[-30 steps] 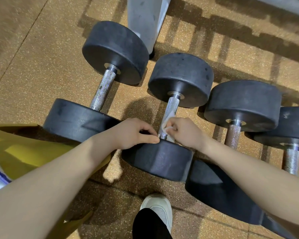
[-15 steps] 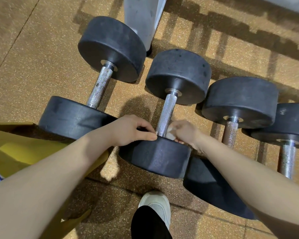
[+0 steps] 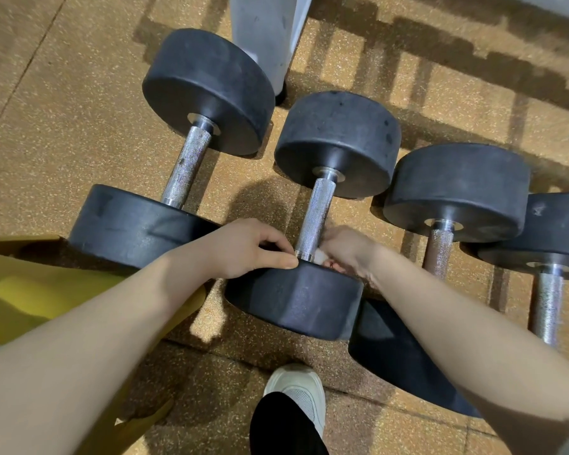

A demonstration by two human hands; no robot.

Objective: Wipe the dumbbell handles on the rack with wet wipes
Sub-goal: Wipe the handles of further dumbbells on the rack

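A white shoe stands on the speckled floor. Beyond it, the second dumbbell lies between both hands. The left hand rests on the near weight, fingers curled at the base of the handle. The right hand pinches a white wipe against the handle base. Farther dumbbells lie alongside; a grey post stands behind.

We're seeing black rubber heads w/ silver knurled handles, a white wipe, tan speckled floor, a grey post, white shoe, black trouser leg, yellow fabric showing at left.
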